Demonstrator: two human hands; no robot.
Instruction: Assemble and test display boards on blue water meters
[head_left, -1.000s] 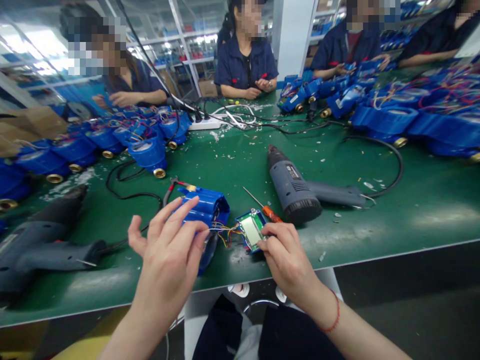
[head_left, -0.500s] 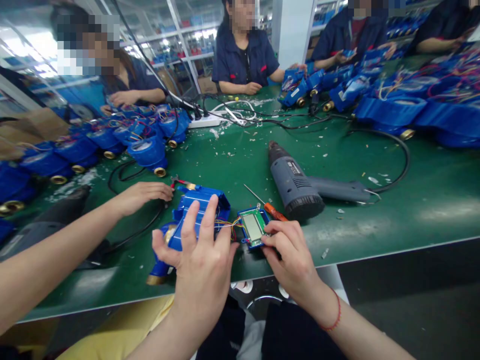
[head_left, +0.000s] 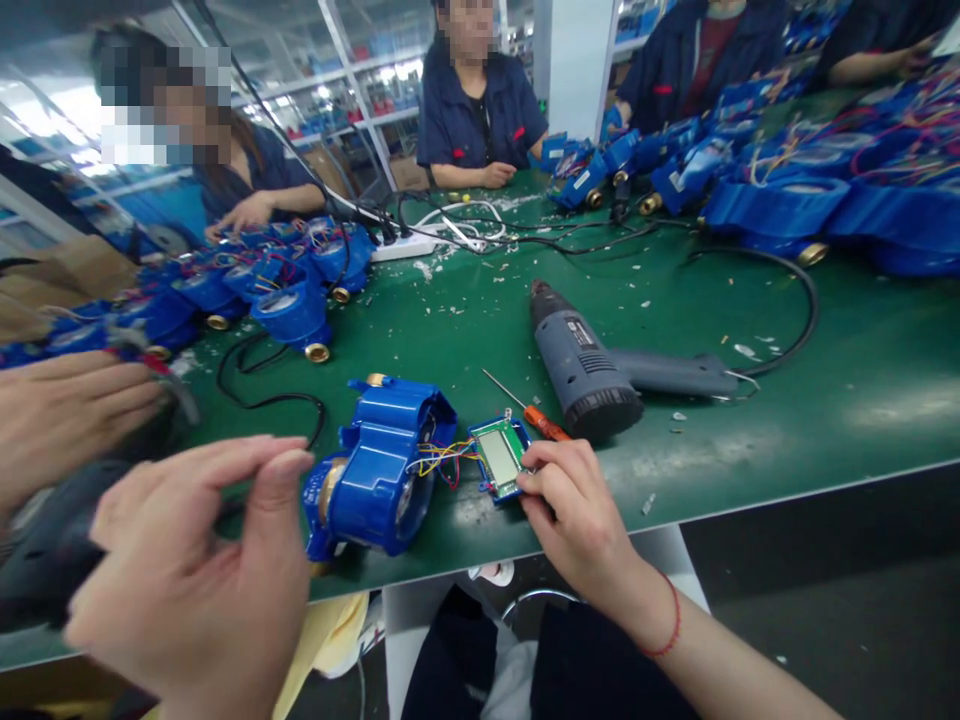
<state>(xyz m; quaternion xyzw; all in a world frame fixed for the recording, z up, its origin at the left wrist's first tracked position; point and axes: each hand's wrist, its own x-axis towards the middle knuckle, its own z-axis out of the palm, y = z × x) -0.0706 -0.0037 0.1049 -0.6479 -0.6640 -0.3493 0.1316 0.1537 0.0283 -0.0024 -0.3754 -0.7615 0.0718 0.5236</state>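
Note:
A blue water meter housing (head_left: 375, 480) with a brass end lies on the green bench mat (head_left: 450, 340), untouched by either hand. Red, yellow and blue wires run from it to a green circuit board with an LCD (head_left: 499, 460). My right hand (head_left: 574, 505) grips that board's lower corner. My left hand (head_left: 195, 570), blurred, hangs left of the housing with its fingers pinched together and nothing visible in them. An orange-handled screwdriver (head_left: 544, 423) lies just beyond the board.
A co-worker's hand (head_left: 64, 420) at far left holds a red-marked tool. A grey heat gun (head_left: 585, 375) lies to the right, another (head_left: 45, 540) under my left hand. Several wired meters (head_left: 289, 312) crowd the bench, with a power strip (head_left: 394, 248) behind. The bench's front edge (head_left: 750, 510) runs below.
My left hand has let go of the blue housing and moved left. The co-worker's hand has moved left, with the red-marked tool now in it. My right hand stays on the board.

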